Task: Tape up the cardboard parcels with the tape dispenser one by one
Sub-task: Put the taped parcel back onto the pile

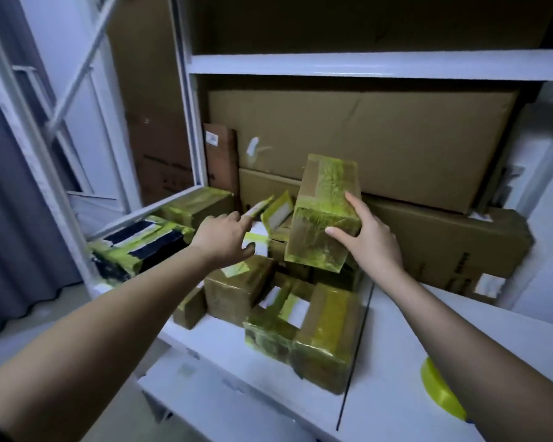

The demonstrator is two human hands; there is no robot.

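Note:
My right hand point(369, 237) grips a cardboard parcel point(324, 205) wrapped in yellow tape, held tilted above a pile of several taped parcels point(300, 317) on the white shelf point(237, 362). My left hand point(224, 239) reaches toward the pile with fingers apart, index finger pointing at a small parcel point(276, 210) with a white label; it holds nothing. A roll of yellow tape point(441, 390) lies at the lower right, partly hidden behind my right forearm. I cannot make out the dispenser's body.
Large brown cartons point(380, 138) stand stacked at the back of the shelf, and a flatter carton point(454, 247) lies to the right. A black-and-yellow taped parcel point(138, 247) lies at the left edge. A white shelf board point(364, 63) runs overhead. Grey curtain point(10, 234) at left.

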